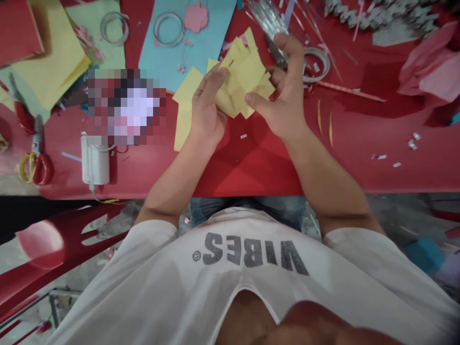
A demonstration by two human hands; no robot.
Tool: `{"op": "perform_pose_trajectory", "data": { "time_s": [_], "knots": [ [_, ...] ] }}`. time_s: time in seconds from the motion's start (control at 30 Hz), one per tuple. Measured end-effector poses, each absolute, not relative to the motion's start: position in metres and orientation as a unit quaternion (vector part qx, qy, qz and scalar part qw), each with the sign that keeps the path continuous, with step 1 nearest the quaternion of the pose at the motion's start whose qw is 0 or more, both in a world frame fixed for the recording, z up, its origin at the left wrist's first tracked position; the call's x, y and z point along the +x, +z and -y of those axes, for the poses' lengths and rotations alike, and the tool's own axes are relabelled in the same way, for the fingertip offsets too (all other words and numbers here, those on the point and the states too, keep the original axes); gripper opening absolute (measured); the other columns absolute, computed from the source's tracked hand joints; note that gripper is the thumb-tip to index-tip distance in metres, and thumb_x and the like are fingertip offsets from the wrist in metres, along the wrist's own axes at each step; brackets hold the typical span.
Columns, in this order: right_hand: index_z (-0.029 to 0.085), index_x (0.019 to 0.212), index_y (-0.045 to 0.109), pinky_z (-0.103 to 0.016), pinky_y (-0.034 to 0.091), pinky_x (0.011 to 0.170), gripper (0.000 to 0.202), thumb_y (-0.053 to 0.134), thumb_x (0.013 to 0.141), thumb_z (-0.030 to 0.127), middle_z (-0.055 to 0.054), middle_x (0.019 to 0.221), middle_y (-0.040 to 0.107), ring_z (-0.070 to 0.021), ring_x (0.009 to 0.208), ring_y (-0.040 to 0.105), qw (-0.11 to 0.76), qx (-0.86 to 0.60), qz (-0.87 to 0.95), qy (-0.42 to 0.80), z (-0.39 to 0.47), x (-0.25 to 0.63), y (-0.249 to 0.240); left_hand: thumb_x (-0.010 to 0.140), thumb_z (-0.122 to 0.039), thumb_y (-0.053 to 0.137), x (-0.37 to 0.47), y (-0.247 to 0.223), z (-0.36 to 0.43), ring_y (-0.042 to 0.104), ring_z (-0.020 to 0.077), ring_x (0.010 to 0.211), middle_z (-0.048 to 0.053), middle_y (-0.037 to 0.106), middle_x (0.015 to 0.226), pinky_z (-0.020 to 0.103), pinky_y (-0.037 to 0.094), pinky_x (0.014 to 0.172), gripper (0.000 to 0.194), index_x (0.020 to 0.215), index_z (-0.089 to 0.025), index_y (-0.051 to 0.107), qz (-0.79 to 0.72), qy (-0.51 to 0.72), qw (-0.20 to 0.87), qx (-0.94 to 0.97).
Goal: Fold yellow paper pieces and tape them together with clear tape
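Between my two hands is a yellow cut-paper piece [246,69] with layered, pointed edges, raised over the red table. My left hand [210,100] pinches its left side, thumb on top. On the other side, my right hand [285,93] has its thumb pressed on the lower edge; its index finger sticks up and the other fingers are partly hidden behind the paper. Another yellow paper sheet [184,115] lies on the table, partly covered by my left hand. Close to my right hand are a roll of tape [318,64] and silvery strips [266,17].
Two pairs of scissors [36,148] lie at the left, near a white power bank [95,160] with a cable. A blue sheet [151,57] carries a tape roll [168,29] and a pink paper flower [196,18]. Pink crumpled paper [431,67] sits at the right.
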State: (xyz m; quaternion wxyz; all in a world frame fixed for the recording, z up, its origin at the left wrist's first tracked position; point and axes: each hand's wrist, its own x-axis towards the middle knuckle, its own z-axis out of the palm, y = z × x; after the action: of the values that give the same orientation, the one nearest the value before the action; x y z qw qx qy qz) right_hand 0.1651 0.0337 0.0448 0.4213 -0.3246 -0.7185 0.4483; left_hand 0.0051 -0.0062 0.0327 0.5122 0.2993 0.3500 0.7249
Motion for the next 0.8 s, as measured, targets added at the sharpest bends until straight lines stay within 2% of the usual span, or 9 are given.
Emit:
{"op": "perform_pose_trajectory", "data": {
  "time_s": [0.07, 0.13, 0.23, 0.4, 0.5, 0.7, 0.8],
  "knots": [
    [0.056, 0.127, 0.046, -0.039, 0.062, 0.088, 0.059, 0.076, 0.079, 0.037, 0.013, 0.143, 0.048, -0.0228, 0.108, 0.067, 0.478, -0.304, 0.672, 0.478, -0.036, 0.163, 0.041, 0.104, -0.033, 0.056, 0.002, 0.027, 0.003, 0.066, 0.0235, 0.124, -0.002, 0.07, 0.115, 0.036, 0.065, 0.085, 0.013, 0.108, -0.027, 0.067, -0.349, 0.717, 0.518, 0.308],
    [0.046, 0.123, 0.054, -0.037, 0.062, 0.079, 0.053, 0.075, 0.078, 0.025, 0.008, 0.133, 0.055, -0.021, 0.098, 0.07, 0.512, -0.289, 0.655, 0.475, -0.037, 0.162, 0.041, 0.103, -0.035, 0.059, 0.0, 0.025, 0.002, 0.069, 0.0241, 0.118, -0.001, 0.071, 0.115, 0.036, 0.065, 0.079, 0.013, 0.108, -0.028, 0.068, -0.37, 0.708, 0.513, 0.315],
    [0.036, 0.126, 0.056, -0.034, 0.061, 0.079, 0.055, 0.074, 0.079, 0.014, 0.003, 0.134, 0.056, -0.0197, 0.1, 0.07, 0.531, -0.281, 0.668, 0.438, -0.042, 0.167, 0.045, 0.098, -0.035, 0.068, -0.005, 0.027, 0.002, 0.074, 0.022, 0.097, 0.0, 0.073, 0.102, 0.036, 0.064, 0.073, 0.007, 0.097, -0.03, 0.073, -0.421, 0.687, 0.49, 0.332],
    [0.038, 0.125, 0.059, -0.032, 0.062, 0.085, 0.061, 0.075, 0.077, 0.004, 0.005, 0.132, 0.06, -0.0196, 0.106, 0.07, 0.501, -0.286, 0.695, 0.429, -0.05, 0.179, 0.052, 0.094, -0.029, 0.077, -0.007, 0.04, 0.005, 0.064, 0.0153, 0.071, 0.0, 0.066, 0.077, 0.031, 0.055, 0.067, 0.013, 0.082, -0.025, 0.075, -0.483, 0.666, 0.417, 0.386],
    [0.04, 0.124, 0.061, -0.031, 0.063, 0.082, 0.062, 0.074, 0.076, 0.003, 0.005, 0.131, 0.062, -0.0184, 0.101, 0.071, 0.5, -0.281, 0.699, 0.428, -0.052, 0.182, 0.054, 0.096, -0.026, 0.073, -0.005, 0.042, 0.006, 0.057, 0.0122, 0.068, -0.001, 0.061, 0.073, 0.028, 0.049, 0.064, 0.016, 0.08, -0.022, 0.073, -0.492, 0.673, 0.388, 0.392],
    [0.041, 0.124, 0.059, -0.031, 0.061, 0.074, 0.052, 0.074, 0.081, 0.017, 0.005, 0.133, 0.061, -0.017, 0.089, 0.072, 0.507, -0.283, 0.672, 0.46, -0.056, 0.182, 0.047, 0.09, -0.046, 0.075, -0.006, 0.03, 0.0, 0.061, 0.0182, 0.073, -0.002, 0.063, 0.073, 0.034, 0.05, 0.067, 0.014, 0.081, -0.036, 0.076, -0.492, 0.685, 0.391, 0.37],
    [0.043, 0.124, 0.057, -0.031, 0.059, 0.07, 0.05, 0.072, 0.083, 0.02, 0.007, 0.133, 0.062, -0.0159, 0.083, 0.07, 0.501, -0.302, 0.669, 0.458, -0.057, 0.182, 0.045, 0.088, -0.051, 0.077, -0.009, 0.027, 0.0, 0.062, 0.0192, 0.079, -0.002, 0.065, 0.076, 0.035, 0.051, 0.072, 0.015, 0.081, -0.038, 0.074, -0.487, 0.689, 0.394, 0.365]
  ]
}}
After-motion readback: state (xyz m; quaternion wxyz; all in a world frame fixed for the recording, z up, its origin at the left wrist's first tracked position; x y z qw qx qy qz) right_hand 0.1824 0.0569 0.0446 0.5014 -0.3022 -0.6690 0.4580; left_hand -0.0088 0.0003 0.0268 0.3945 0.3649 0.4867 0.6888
